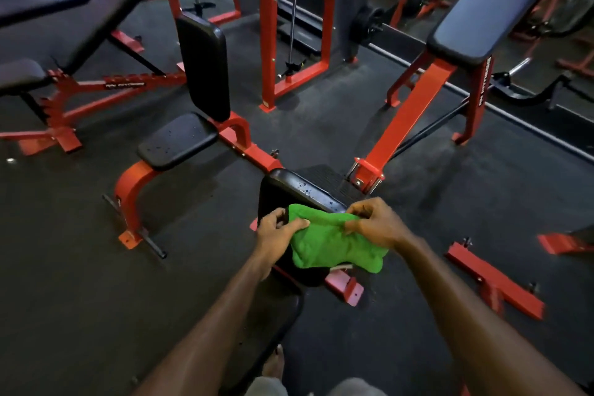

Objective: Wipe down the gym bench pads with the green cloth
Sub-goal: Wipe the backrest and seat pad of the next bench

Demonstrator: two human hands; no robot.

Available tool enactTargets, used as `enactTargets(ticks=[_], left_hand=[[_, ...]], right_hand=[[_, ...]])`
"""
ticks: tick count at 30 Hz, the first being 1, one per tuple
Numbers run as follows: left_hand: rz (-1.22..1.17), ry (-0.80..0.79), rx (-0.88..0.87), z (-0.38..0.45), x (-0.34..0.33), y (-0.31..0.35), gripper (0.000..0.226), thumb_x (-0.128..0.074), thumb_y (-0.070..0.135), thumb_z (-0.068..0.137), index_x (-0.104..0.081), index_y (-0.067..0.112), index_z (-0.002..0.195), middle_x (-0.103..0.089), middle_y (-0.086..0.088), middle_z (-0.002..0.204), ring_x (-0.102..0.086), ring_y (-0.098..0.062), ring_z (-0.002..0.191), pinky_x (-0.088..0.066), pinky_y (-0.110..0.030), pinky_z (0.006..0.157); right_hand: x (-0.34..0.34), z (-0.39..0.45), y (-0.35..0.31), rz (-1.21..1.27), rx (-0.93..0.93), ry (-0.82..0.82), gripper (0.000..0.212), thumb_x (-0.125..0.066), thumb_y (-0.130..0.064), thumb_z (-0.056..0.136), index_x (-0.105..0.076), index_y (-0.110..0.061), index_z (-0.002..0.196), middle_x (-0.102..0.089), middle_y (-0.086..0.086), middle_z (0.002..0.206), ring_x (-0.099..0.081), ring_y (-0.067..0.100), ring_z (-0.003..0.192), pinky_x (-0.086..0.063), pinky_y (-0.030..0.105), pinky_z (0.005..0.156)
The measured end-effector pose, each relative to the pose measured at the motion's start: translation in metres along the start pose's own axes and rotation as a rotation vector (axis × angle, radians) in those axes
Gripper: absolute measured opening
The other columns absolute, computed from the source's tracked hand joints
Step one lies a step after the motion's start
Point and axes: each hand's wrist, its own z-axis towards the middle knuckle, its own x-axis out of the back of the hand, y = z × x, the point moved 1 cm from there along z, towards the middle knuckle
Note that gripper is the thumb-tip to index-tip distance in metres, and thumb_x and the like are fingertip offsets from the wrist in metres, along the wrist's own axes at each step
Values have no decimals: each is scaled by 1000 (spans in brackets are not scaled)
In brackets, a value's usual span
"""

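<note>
From the head view, the left hand (pixel 279 228) and right hand (pixel 374 223) are pinching the green cloth (pixel 332 243), apparently refolding it above the droplet-speckled bench pad (pixel 299 186); next, pressing it flat and wiping.

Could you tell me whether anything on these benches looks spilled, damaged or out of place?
Only droplets: liquid beads on the near pad beyond the green cloth, and on the seat pad to the left. Both look wet, not yet wiped. No visible damage.
</note>
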Motion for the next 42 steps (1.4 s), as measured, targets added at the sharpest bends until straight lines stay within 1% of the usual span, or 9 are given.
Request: enactTargets(ticks=[8,12,15,19,25,29,32,35,42], left_hand=[[-55,27,-35,31,-4,-11,38,-79,44,65,-79,22,96,-80,3,95,-75,-22,94,-61,-47,89],[-70,22,-29,38,-6,-18,27,-82,30,74,-78,20,99,-80,3,96,-75,-19,95,-61,-46,90],[-132,13,-34,38,-11,-22,20,-81,14,85,-77,17,104,-80,-1,101,-75,-22,99,-60,-47,93],[-204,54,-7,39,-18,-28,23,-82,13,85,-76,17,106,-79,-2,104,-75,-24,100,-60,-49,94],[-185,124,-38,40,-23,-26,28,-74,35,77,-77,10,89,-77,-8,89,-70,-23,83,-57,-50,80],[-135,509,-69,69,-13,-21,20,-61,42,83,-70,24,86,-71,4,83,-64,-7,69,-56,-42,74],[59,721,-279,94,-4,-2,17,-65,33,88,-66,22,100,-65,-1,107,-61,-8,92,-50,-32,92],[250,644,-358,128,0,9,31,-63,38,88,-68,18,112,-64,-2,118,-56,-16,111,-41,-30,101],[322,339,-250,160,-7,-5,32,-49,38,102,-76,23,94,-71,-5,100,-64,-23,101,-45,-34,94]], right_hand=[[5,36,-18,-159,-32,116,6,-73,-41,68,-73,-41,74,-71,-10,69,-69,11,71,-57,30,70],[-9,42,-14,-233,-22,282,14,-77,-41,74,-76,-33,86,-72,-6,88,-68,24,95,-53,40,91],[-30,34,-4,-312,155,597,26,-75,-38,71,-77,-29,96,-65,-6,107,-59,24,104,-45,43,92],[-52,32,14,-261,276,705,32,-70,-40,87,-72,-23,114,-63,-1,124,-58,24,117,-44,48,97],[-81,37,29,-386,210,442,85,-39,-81,93,-48,-21,153,-46,16,156,-43,37,142,-37,57,116],[-80,47,38,-431,287,425,82,-47,-73,96,-43,-17,156,-47,19,152,-50,37,134,-46,52,110],[-72,51,50,-395,381,389,81,-47,-72,97,-44,-17,156,-48,16,152,-51,33,134,-48,48,110],[-66,55,58,-294,371,328,84,-46,-76,96,-40,-21,158,-47,12,152,-51,29,136,-48,44,110],[-72,79,4,-528,296,343,87,-32,-81,96,-43,-18,154,-55,8,144,-58,29,122,-53,42,97]])
